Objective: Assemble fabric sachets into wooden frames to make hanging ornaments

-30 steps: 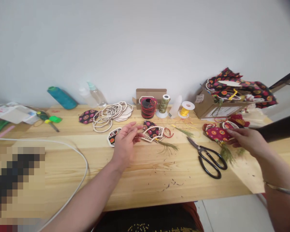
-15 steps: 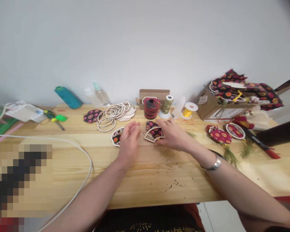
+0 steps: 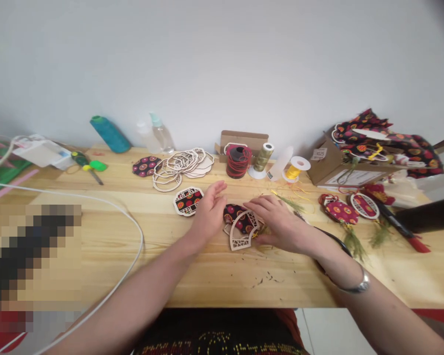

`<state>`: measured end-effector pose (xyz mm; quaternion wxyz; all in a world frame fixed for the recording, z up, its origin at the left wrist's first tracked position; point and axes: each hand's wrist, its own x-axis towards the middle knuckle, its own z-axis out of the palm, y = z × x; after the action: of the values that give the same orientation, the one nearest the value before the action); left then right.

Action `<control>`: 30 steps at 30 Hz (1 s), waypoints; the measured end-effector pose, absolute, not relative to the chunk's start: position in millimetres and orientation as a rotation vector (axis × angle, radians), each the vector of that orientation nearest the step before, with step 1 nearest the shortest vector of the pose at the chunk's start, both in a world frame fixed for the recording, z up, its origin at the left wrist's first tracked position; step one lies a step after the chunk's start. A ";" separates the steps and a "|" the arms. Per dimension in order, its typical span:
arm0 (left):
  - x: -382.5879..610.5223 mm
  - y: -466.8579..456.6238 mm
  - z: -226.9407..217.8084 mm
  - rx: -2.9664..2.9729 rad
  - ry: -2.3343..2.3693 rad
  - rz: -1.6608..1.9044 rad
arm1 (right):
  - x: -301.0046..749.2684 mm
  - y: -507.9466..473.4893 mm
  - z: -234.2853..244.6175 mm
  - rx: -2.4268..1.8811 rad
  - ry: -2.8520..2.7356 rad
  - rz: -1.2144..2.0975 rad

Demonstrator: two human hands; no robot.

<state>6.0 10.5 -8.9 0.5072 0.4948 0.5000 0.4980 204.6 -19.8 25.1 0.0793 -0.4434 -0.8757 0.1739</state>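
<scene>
My left hand [image 3: 210, 217] stands on its edge over the table, its fingers loosely stretched and apart. Just left of it lies an octagonal wooden lattice frame [image 3: 189, 201] backed with floral fabric. My right hand [image 3: 277, 222] has its thumb and fingers around the right side of a fan-shaped wooden frame [image 3: 235, 237] with cut-out lattice corners. Dark floral fabric [image 3: 232, 213] shows behind this frame, between both hands. The right palm and the part of the frame under it are hidden.
Thin wooden frames [image 3: 187, 160] are heaped behind, beside a dark fabric piece [image 3: 146, 166]. Further along stand a red cord spool [image 3: 238, 162], a yellow thread spool [image 3: 293, 171] and a cardboard box [image 3: 329, 165]. Tasselled ornaments [image 3: 342, 211] lie right; a white cable [image 3: 133, 217] curves left.
The fan-shaped frame has turned and come nearer to me with my right hand. My left hand has shifted right, uncovering more of the octagonal frame. The camera view has moved slightly.
</scene>
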 end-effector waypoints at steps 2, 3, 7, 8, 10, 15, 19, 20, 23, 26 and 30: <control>4.2 10.8 -11.5 1.342 1.217 1.108 | 211.3 -23.9 24.0 -1.340 -2.605 0.502; 3.1 10.8 -12.4 1.437 1.224 1.047 | 212.9 -25.1 23.0 -1.346 -2.606 0.496; -2.9 9.7 -11.2 1.859 1.213 0.741 | 210.5 -25.3 16.5 -1.274 -2.639 0.499; -4.6 9.3 -10.5 1.935 1.197 0.661 | 209.1 -24.4 14.8 -1.244 -2.642 0.501; -7.4 8.6 -9.9 2.033 1.153 0.545 | 207.2 -22.4 12.3 -1.209 -2.635 0.502; -10.6 8.1 -14.3 2.135 1.117 0.512 | 211.8 -20.6 14.7 -1.141 -2.609 0.468; -11.0 9.2 -18.8 2.142 1.130 0.512 | 220.2 -22.5 20.2 -1.147 -2.526 0.531; -10.9 9.7 -19.6 2.143 1.133 0.522 | 222.0 -22.9 20.9 -1.164 -2.490 0.579; -10.4 11.5 -20.7 2.169 1.139 0.535 | 226.8 -23.2 22.1 -1.259 -2.359 0.767; -9.5 12.7 -19.7 2.195 1.157 0.520 | 233.6 -22.0 24.0 -1.337 -2.166 0.997; -8.8 12.0 -17.1 2.152 1.201 0.528 | 244.5 -17.0 28.6 -1.368 -1.707 1.247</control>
<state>-8.8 12.0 -17.1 0.3055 0.8131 0.4536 0.1995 244.5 -17.0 28.6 0.3068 -0.5171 -0.6452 0.4714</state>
